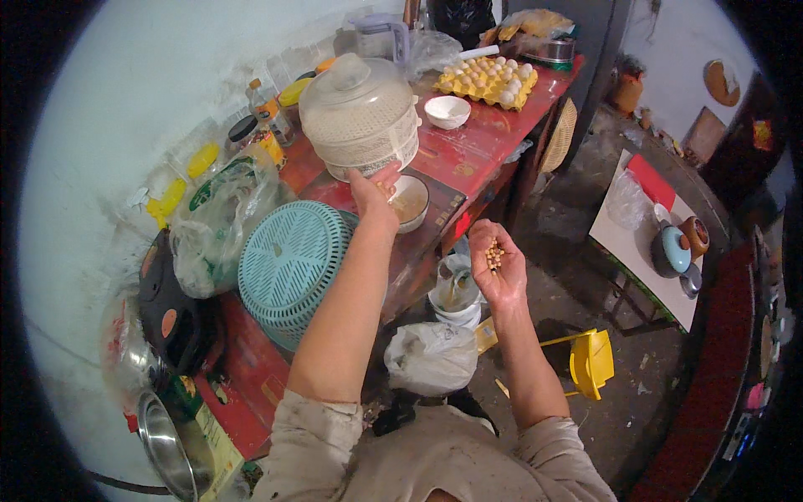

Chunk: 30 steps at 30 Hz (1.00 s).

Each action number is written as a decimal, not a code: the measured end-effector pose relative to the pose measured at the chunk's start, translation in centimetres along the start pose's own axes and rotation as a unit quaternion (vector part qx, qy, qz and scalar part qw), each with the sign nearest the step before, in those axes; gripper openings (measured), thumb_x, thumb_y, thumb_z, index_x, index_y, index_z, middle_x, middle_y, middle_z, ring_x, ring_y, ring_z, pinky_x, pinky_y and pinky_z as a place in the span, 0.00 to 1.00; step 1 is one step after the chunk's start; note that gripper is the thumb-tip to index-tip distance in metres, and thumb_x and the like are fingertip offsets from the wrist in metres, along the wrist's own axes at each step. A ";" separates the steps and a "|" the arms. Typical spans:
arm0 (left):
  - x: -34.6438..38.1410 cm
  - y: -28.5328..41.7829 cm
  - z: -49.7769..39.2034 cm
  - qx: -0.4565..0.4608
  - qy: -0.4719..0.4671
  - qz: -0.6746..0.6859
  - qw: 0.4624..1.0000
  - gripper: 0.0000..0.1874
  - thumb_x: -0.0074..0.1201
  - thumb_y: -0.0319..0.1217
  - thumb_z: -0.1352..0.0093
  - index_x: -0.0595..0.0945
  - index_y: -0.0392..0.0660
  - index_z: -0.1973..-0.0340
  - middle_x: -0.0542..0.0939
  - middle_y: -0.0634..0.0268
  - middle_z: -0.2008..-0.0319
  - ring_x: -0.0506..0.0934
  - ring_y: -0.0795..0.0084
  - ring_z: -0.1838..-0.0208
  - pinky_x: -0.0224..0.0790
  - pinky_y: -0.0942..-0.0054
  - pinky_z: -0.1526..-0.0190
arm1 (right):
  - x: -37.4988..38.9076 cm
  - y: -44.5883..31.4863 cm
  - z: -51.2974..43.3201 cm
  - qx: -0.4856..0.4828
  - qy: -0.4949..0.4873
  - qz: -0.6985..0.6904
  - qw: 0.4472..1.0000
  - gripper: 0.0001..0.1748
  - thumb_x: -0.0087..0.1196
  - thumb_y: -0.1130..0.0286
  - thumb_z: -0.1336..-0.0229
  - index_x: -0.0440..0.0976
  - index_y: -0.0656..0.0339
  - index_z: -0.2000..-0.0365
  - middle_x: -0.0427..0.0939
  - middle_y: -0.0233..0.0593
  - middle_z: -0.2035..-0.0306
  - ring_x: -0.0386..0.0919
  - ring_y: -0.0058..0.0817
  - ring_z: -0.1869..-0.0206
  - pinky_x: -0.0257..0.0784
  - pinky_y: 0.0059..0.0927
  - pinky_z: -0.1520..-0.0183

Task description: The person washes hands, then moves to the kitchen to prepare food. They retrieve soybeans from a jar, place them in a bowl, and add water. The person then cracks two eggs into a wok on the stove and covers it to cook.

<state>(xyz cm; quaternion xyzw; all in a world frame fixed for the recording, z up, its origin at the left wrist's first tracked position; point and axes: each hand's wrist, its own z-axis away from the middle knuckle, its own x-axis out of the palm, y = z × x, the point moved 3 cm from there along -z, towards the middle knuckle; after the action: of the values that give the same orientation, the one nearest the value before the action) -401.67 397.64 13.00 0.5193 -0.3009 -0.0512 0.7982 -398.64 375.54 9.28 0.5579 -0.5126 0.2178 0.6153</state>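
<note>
Pale dried beans [495, 256] lie in the cupped palm of my right hand [499, 260], which is held past the edge of the red table [461, 150]. More pale beans [384, 188] rest in my left hand [376, 196], palm up beside a bowl [411, 202] with a dark rim. Something pale, perhaps beans in liquid, is in that bowl; my fingers overlap its left side. Just beyond my left hand stands a cream steamer-like appliance [359, 119] with a clear domed lid. A small white bowl [447, 112] with white contents sits farther right.
An upturned turquoise colander [295, 267] is left of my forearm, near a plastic bag [219, 219]. Eggs fill a yellow tray [486, 81] at the back. Below are a lined white bucket [457, 307], a white bag [433, 357] and a yellow chair [591, 364]. A side table [633, 245] holds pots.
</note>
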 end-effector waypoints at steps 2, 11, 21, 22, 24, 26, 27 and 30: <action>0.1 0.2 0.7 -0.020 -0.021 -0.078 0.997 0.40 0.22 0.60 0.28 0.80 0.38 0.50 0.76 0.49 0.45 0.63 0.58 0.34 0.53 0.52 0.37 | -0.3 -0.2 -0.2 -0.066 0.033 0.046 0.996 0.10 0.42 0.74 0.33 0.69 0.73 0.61 0.74 0.48 0.58 0.73 0.41 0.47 0.70 0.42 0.40; 1.9 3.4 2.3 0.109 -0.086 -0.512 0.847 0.23 0.52 0.45 0.33 0.81 0.38 0.54 0.79 0.58 0.58 0.75 0.65 0.57 0.70 0.62 0.53 | 1.1 1.0 -0.4 -0.035 -0.009 0.098 0.995 0.26 0.35 0.68 0.31 0.59 0.67 0.36 0.58 0.50 0.32 0.52 0.46 0.28 0.51 0.51 0.28; 3.7 0.2 18.1 0.285 -0.260 -0.491 0.781 0.11 0.55 0.30 0.33 0.82 0.40 0.57 0.81 0.53 0.69 0.81 0.61 0.67 0.72 0.68 0.63 | 3.2 1.9 1.7 -0.019 -0.012 0.149 0.989 0.27 0.39 0.63 0.32 0.60 0.67 0.37 0.60 0.50 0.33 0.56 0.45 0.30 0.53 0.47 0.30; 3.8 -0.1 18.4 0.297 -0.260 -0.494 0.775 0.12 0.55 0.30 0.34 0.82 0.40 0.57 0.81 0.53 0.68 0.81 0.59 0.66 0.72 0.67 0.62 | 3.1 2.0 1.9 -0.025 0.001 0.158 0.987 0.28 0.38 0.62 0.32 0.60 0.68 0.37 0.60 0.50 0.33 0.57 0.45 0.31 0.53 0.46 0.30; 3.9 -0.7 18.6 0.300 -0.268 -0.485 0.777 0.12 0.56 0.28 0.36 0.82 0.41 0.57 0.80 0.52 0.65 0.80 0.55 0.64 0.73 0.64 0.61 | 3.0 2.3 2.3 -0.025 0.014 0.165 0.986 0.28 0.36 0.62 0.31 0.59 0.69 0.37 0.60 0.50 0.33 0.58 0.44 0.31 0.50 0.45 0.29; 3.9 -1.0 18.9 0.354 -0.263 -0.530 0.724 0.12 0.57 0.25 0.38 0.82 0.40 0.58 0.80 0.54 0.66 0.80 0.60 0.65 0.73 0.69 0.62 | 2.9 2.6 2.8 -0.011 0.012 0.156 0.988 0.29 0.33 0.62 0.31 0.57 0.70 0.36 0.59 0.51 0.32 0.57 0.44 0.31 0.46 0.44 0.27; 3.9 -1.2 19.0 0.375 -0.258 -0.550 0.700 0.12 0.58 0.23 0.39 0.83 0.39 0.59 0.80 0.55 0.66 0.80 0.63 0.66 0.73 0.71 0.63 | 2.8 2.6 3.0 -0.013 0.025 0.167 0.986 0.29 0.32 0.62 0.30 0.57 0.70 0.36 0.59 0.51 0.32 0.57 0.44 0.31 0.46 0.44 0.27; 3.7 -1.7 19.7 0.385 -0.261 -0.579 0.669 0.10 0.58 0.22 0.41 0.82 0.39 0.63 0.78 0.54 0.68 0.79 0.59 0.68 0.73 0.68 0.64 | 2.5 2.9 3.5 0.001 0.053 0.177 0.983 0.29 0.31 0.61 0.30 0.58 0.70 0.36 0.59 0.51 0.33 0.58 0.43 0.31 0.47 0.43 0.27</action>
<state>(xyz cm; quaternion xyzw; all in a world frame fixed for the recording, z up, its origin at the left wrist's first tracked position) -408.80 379.75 18.63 0.8160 -0.1285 -0.5164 0.2260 -401.51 372.42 12.27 0.4467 -0.5699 0.3534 0.5923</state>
